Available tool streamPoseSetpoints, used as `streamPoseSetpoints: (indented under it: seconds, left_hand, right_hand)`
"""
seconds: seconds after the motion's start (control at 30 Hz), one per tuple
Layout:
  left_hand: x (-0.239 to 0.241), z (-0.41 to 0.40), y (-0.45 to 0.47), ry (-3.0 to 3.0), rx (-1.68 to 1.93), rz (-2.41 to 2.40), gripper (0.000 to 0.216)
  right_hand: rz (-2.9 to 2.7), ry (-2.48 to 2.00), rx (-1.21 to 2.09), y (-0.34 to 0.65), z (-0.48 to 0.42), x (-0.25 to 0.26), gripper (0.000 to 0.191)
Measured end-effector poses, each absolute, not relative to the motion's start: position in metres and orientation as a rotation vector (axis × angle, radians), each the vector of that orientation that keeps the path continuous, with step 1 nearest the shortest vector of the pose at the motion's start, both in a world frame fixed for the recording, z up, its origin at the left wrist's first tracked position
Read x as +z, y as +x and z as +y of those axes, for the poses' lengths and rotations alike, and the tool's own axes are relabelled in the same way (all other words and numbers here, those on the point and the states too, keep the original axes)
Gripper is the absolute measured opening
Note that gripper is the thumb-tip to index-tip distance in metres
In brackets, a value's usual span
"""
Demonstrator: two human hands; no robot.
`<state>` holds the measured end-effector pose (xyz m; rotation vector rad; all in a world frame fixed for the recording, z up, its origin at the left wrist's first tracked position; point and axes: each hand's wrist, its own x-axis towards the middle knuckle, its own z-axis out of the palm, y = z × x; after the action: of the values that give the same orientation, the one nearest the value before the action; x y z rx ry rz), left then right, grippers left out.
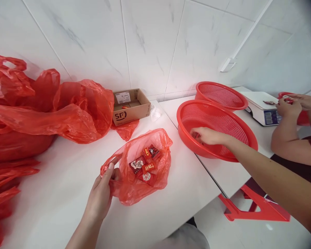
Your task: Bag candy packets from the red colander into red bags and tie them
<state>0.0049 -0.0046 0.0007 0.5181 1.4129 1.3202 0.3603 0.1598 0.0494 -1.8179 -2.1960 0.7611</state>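
Note:
My left hand [103, 186] pinches the near left edge of a thin red plastic bag [155, 188], which lies open on the white table. Several small red and dark wrapped packets [145, 164] rest inside it. My right hand [206, 135] reaches over the near rim of a large red perforated basket [242, 129], down along its left inner wall. Its fingers are curled and partly hidden; something reddish shows at the fingertips, too unclear to name.
Red plastic bags [75, 107] heap up at the left. A small cardboard box [134, 110] stands by the wall. Behind the large basket is a second red basket [220, 95], beside a white scale [261, 103]. At the right a co-worker's hands [290, 103] hold small packets. A red stool [259, 207] stands below.

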Motion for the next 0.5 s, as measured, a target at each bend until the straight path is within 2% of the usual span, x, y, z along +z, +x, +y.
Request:
streamPoseSetpoints:
  seconds: [0.17,0.27,0.5]
  left_hand:
    - [-0.005,-0.004,-0.002,0.519,1.256,1.386,0.062]
    - [-0.006,-0.004,-0.003,0.511,1.251,1.384,0.064]
    - [0.001,-0.005,0.004,0.549,1.272,1.383,0.056]
  right_hand:
    - [-1.809,-1.536,0.924,0.347,0.159,0.089,0.019]
    - [-1.705,-1.406,0.989,0.328,0.147,0.108,0.021]
    - [-1.756,-1.150,1.251,0.271,0.123,0.099,0.019]
